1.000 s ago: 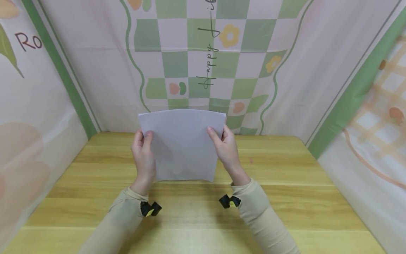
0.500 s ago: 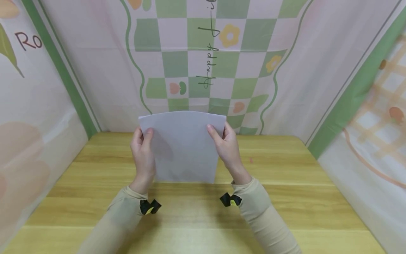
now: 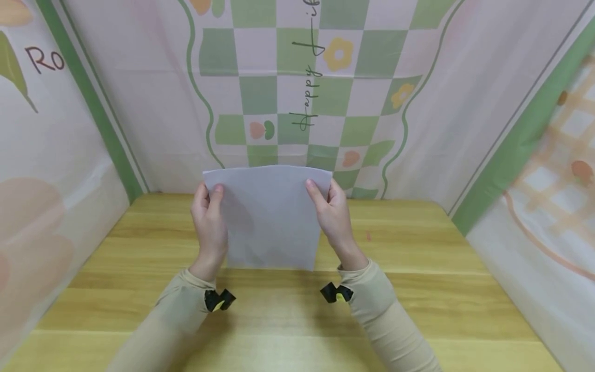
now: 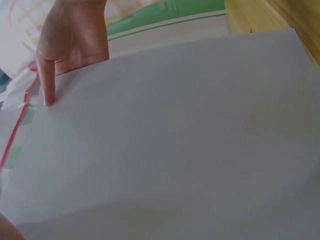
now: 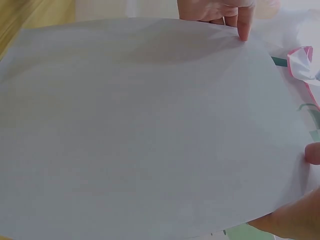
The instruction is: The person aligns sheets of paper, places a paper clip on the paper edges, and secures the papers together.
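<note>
A blank white sheet of paper (image 3: 271,222) is held up above the table, tilted, its top edge bowed slightly upward. My left hand (image 3: 210,227) pinches its left edge near the top, thumb in front and the other fingers behind. At the opposite edge my right hand (image 3: 334,219) grips in the same manner. The left wrist view shows the paper (image 4: 175,135) filling most of the picture, with the right hand (image 4: 75,40) at its far edge. In the right wrist view the left hand (image 5: 217,11) pinches the far edge of the paper (image 5: 150,125).
Beneath the hands lies a wooden table (image 3: 279,320). A small pink mark (image 3: 369,236) shows on it at the right. Printed curtains (image 3: 260,51) hang behind and on both sides. Each sleeve carries a black and yellow piece (image 3: 219,299) at the wrist.
The paper's top edge has sunk slightly, and its lower edge sits a little nearer to me. Both hands keep their hold. The head view has shifted very slightly.
</note>
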{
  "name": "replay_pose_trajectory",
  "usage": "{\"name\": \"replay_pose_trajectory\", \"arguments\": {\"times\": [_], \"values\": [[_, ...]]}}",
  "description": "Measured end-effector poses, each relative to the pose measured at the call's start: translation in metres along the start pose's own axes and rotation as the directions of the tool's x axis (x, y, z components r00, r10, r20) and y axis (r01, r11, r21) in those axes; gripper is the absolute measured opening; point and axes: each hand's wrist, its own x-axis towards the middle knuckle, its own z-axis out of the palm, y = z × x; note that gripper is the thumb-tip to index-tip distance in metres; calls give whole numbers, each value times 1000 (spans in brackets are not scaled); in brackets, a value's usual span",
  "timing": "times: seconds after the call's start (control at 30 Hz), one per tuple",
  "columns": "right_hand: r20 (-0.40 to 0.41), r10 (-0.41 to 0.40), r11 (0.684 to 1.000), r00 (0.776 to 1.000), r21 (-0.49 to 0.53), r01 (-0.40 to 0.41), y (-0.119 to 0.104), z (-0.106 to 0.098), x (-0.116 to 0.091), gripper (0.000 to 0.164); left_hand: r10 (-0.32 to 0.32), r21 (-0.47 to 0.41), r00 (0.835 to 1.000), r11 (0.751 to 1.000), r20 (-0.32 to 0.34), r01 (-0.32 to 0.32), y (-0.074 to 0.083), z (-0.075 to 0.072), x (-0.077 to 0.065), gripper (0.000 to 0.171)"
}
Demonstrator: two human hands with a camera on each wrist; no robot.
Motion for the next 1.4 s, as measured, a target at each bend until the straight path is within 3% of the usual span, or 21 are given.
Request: {"name": "replay_pose_trajectory", "arguments": {"times": [0.33, 0.63, 0.8, 1.1, 1.4], "values": [[4, -4, 1000, 1000, 14, 4, -3, -1, -1, 23, -18, -18, 1000, 1000, -8, 18, 5, -1, -1, 15], [-16, -35, 998, 999, 50, 35, -6, 0, 0, 20, 28, -28, 999, 999, -30, -29, 9, 1, 4, 15], [-47, -61, 997, 997, 44, 63, -6, 1, 0, 23, 48, -11, 998, 999, -26, -48, 13, 5, 7, 21], [-90, -94, 995, 992, 27, 97, -5, 2, 3, 30, 32, 58, 997, 998, -66, -28, 20, 9, 12, 42], [-122, -97, 994, 988, 46, 103, -3, 1, 8, 26, 10, 36, 996, 999, -91, -7, 18, 11, 19, 44]]}}
